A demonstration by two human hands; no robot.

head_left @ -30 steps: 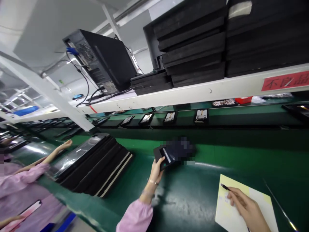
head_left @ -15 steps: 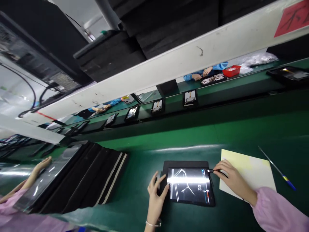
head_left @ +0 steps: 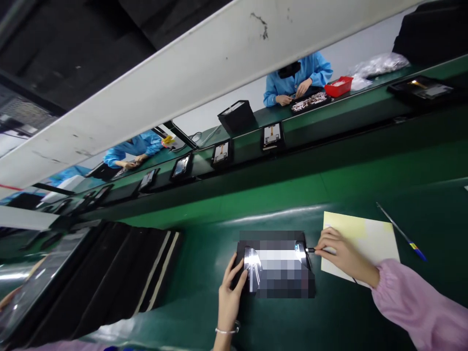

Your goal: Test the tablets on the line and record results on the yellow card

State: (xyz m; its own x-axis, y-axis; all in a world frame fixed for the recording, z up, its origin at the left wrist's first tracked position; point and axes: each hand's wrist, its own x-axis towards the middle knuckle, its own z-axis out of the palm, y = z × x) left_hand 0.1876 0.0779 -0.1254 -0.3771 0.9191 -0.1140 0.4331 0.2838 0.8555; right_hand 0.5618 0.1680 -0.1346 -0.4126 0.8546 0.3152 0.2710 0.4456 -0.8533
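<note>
A green worktop (head_left: 204,243) fills the lower view, with a raised line of opened devices (head_left: 221,152) along its far edge and a white shelf beam (head_left: 204,63) slanting overhead. Across the line, a person in blue (head_left: 298,80) works beside a red tray (head_left: 338,87); another blue-clad person (head_left: 135,147) is farther left. On the worktop, well in from its far edge, lies a black tablet (head_left: 278,268), its lit screen partly masked by square blurring. The left hand (head_left: 230,295), wearing a bracelet, is unclenched, fingers spread and resting on the tablet's left edge. The right hand (head_left: 338,253) pinches a thin black cable (head_left: 310,250), whose plug meets the tablet's right edge. Beneath that hand is a yellow-and-white paper (head_left: 376,243); a pen (head_left: 401,230) lies apart, past its far right corner. Toward the worktop's left side sits a stack of black slabs (head_left: 106,273).
</note>
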